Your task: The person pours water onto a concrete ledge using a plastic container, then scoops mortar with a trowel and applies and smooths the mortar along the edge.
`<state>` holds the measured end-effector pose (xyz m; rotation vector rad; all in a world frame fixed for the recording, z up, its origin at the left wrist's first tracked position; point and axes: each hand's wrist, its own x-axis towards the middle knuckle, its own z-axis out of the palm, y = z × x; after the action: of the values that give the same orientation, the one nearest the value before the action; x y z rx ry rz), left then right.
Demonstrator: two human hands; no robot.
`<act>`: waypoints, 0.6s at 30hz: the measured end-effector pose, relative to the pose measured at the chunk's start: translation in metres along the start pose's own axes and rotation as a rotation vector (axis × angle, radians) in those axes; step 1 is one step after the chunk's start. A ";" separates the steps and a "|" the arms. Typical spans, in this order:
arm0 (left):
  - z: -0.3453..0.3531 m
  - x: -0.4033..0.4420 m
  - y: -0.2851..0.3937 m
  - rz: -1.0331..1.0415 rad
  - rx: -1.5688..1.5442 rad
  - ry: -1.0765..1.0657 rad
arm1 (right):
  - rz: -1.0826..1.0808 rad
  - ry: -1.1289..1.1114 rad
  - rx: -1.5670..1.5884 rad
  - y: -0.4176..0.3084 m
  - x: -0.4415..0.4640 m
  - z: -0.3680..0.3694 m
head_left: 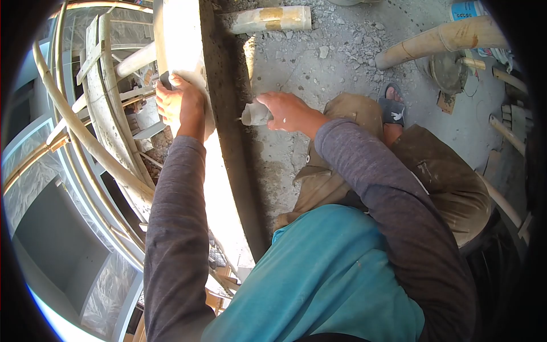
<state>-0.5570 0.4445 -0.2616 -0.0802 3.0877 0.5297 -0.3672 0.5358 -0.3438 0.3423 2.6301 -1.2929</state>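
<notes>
While resting left hand [182, 106] on sunlit ledge [217, 188] with fingers curled round small dark piece [165, 80], pinching pale lump [256, 114] in half-closed right hand [290, 112] near ledge's inner side; having open floor [285, 68] to right, poles [128, 179] past outer edge.

Ledge [228, 188] bars low crossing; room above floor [307, 74]; poles [105, 158] seemingly obstruct outside.

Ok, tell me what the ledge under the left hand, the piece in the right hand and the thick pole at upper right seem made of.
Ledge: probably concrete or plaster, matte; its shaded side looks rough and grey.
Pale piece: dull, greyish-white; paper, cloth or something stiffer, I cannot tell.
Thick pole: likely bamboo, smooth and tan, given its ringed joint.
</notes>
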 end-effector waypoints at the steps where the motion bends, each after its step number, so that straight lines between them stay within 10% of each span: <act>1: 0.010 0.007 -0.008 0.000 0.007 0.022 | 0.096 -0.051 -0.015 0.001 -0.006 -0.007; 9: 0.016 0.014 -0.015 -0.003 0.040 0.021 | 0.012 -0.101 -0.377 -0.037 -0.012 -0.027; 18: 0.017 0.014 -0.018 0.022 0.023 0.039 | -0.018 -0.033 0.228 -0.043 -0.003 -0.020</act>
<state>-0.5701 0.4326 -0.2841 -0.0570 3.1356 0.4996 -0.3784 0.5262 -0.2989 0.3281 2.4680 -1.5940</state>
